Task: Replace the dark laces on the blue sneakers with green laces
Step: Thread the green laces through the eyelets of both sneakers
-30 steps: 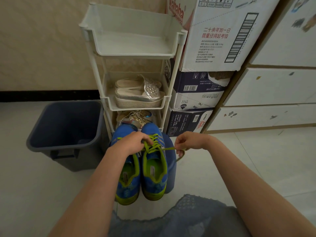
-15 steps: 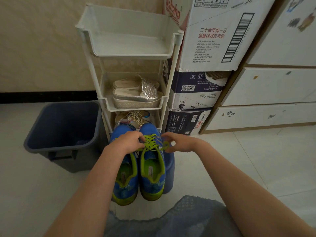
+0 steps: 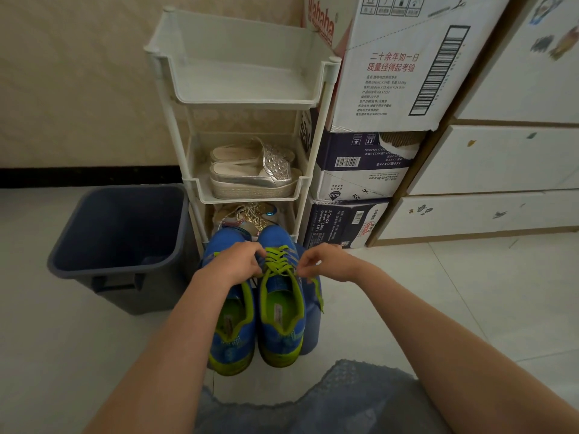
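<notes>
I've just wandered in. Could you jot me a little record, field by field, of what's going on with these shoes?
Activity: lacing a blue sneaker with a green lace
Left hand: fingers curled on the lace at the sneaker's left edge
Right hand: pinches the lace's other end, which hangs loose
Second sneaker: alongside, partly behind the left forearm
Dark laces: none visible
Nearby: grey bin, white rack holding silver sandals, cardboard boxes

Blue sneakers [image 3: 282, 336] stand side by side, green laces [image 3: 279, 261] seemingly untied.
</notes>
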`<state>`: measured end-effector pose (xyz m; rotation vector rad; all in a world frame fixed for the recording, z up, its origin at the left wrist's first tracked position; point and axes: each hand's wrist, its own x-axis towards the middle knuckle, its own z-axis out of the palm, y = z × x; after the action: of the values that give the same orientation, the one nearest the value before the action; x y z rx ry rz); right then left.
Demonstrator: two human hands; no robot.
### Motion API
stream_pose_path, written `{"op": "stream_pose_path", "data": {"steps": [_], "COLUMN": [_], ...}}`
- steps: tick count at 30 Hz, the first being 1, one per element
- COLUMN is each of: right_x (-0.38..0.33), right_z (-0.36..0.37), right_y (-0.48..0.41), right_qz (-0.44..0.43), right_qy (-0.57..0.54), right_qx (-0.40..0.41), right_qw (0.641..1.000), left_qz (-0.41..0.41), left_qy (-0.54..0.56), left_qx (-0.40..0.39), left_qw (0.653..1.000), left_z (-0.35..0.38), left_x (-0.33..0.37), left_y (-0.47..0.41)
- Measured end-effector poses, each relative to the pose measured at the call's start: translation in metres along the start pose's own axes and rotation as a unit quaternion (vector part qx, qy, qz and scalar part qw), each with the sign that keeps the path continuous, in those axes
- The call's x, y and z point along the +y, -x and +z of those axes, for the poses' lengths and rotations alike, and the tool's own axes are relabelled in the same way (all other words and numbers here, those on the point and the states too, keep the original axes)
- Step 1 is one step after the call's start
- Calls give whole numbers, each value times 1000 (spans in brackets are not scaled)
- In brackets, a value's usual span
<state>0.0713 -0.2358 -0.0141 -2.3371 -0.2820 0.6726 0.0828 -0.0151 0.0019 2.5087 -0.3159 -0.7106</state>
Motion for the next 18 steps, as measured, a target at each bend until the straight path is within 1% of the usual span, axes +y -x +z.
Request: {"op": "stream_pose_path", "data": {"steps": [2,3,8,12,16,18], "right_x": [5,8,16,11,5,2], "right_z": [-2,-3,-10,-11,-3,-1], "right_y": [1,3,14,11,4,1], "right_qz": [27,38,61,53,9,-8], "right_qy": [0,-4,-52,-35,-110,-128], "right_qx": [12,5,-69,-96,-82,-62], "right_qw": [1000,999,994,993,990,990], "left_qz": [3,7,4,9,9,10], "left_qy": [5,6,12,17,5,-6], "left_qx": [-5,-8,-12,-9,-9,-11], "left_qw": [1000,1000,1000,1000,1000,1000], "left_z": [0,0,0,-1,-2,-1], "left_x": [0,0,3,4,5,6], "left_y": [1,1,3,4,5,5]}}
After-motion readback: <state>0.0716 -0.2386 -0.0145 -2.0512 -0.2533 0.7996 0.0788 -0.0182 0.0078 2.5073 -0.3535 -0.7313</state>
